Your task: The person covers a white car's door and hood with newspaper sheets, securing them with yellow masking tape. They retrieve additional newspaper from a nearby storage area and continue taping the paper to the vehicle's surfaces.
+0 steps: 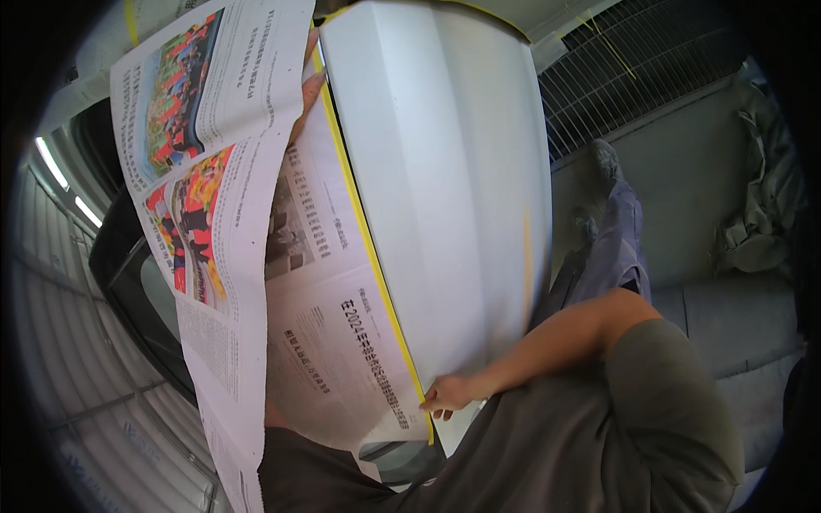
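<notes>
A pale grey-white vehicle panel [428, 154] has yellow masking tape [376, 265] along its left edge. Newspaper [333, 368] lies against that tape. Another large newspaper sheet [231, 162] with colour photos hangs over my left arm. My left hand [309, 101] is at the far end of the taped edge, its fingers closed at the newspaper's margin; the sheet hides most of this hand and the forearm. At the near end of the tape, my right hand [449, 396] has its fingers curled and pinched on the tape strip, close to the newspaper's corner.
A dark-framed vehicle window [141, 282] stands left, behind the newspaper. A metal floor grating [624, 64] lies at the far right, with loose yellow tape strips on it. My legs [620, 231] are beside the panel. Crumpled grey sheeting [761, 197] is at the right.
</notes>
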Demonstrator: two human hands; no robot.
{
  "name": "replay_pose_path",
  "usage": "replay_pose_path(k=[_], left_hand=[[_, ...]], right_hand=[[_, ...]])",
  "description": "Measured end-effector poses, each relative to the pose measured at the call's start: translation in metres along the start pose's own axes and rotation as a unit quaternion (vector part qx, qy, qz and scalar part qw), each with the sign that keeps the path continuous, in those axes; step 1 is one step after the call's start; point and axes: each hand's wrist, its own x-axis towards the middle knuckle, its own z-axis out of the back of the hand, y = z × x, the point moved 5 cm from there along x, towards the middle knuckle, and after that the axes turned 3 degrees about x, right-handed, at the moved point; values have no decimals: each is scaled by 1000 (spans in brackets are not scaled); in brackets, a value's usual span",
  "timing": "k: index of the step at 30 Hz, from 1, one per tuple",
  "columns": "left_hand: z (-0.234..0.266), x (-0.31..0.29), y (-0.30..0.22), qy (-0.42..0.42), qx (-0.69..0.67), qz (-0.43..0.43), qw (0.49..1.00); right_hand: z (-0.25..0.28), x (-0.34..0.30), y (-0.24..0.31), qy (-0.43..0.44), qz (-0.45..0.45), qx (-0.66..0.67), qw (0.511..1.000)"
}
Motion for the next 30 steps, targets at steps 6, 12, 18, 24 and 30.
replay_pose_path(k=[6, 12, 18, 24, 30], left_hand=[[-1, -26, -36, -62, 148, 21, 987], [37, -58, -84, 115, 149, 69, 980], [38, -108, -135, 65, 227, 24, 971], [39, -166, -171, 64, 218, 21, 974], [40, -219, -216, 35, 50, 69, 996]], right_hand=[[-8, -21, 15, -51, -36, 26, 998], [-17, -37, 27, -117, -23, 58, 991], [-30, -38, 25, -164, 34, 71, 983], [-34, -37, 13, -199, 58, 96, 974], [-39, -36, 4, -189, 89, 100, 973]])
